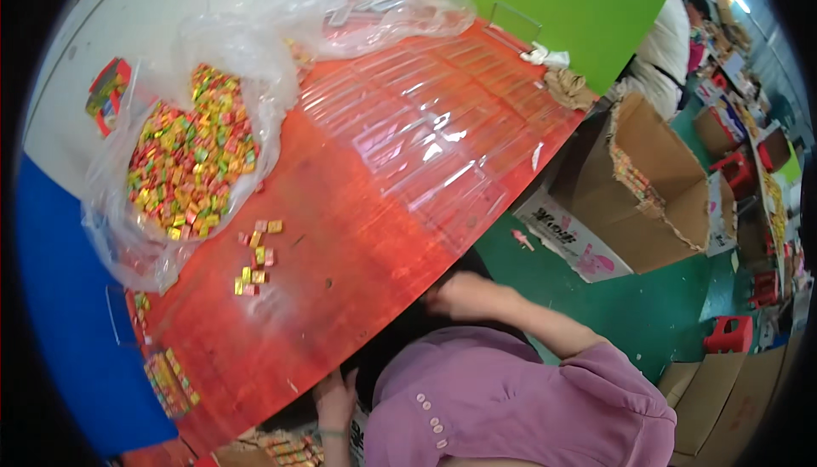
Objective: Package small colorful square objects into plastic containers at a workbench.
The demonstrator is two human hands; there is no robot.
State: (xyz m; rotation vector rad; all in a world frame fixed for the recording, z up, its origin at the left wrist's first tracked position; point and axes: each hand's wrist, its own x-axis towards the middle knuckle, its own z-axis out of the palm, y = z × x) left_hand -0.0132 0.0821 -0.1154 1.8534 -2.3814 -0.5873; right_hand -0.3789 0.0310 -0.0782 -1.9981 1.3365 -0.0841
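Both of my hands sit low at the near edge of the red table [357, 237]. My left hand [334, 399] hangs just under the rim, fingers loosely curled; whether it holds anything I cannot tell. My right hand [464, 294] presses at the table's edge, its grip hidden. On the tabletop, a crinkled clear plastic bag [162, 237] holds a heap of small, bright wrapped candies [191, 161]. A few loose candies [255, 259] lie beside it, near glossy clear plastic trays [434, 139].
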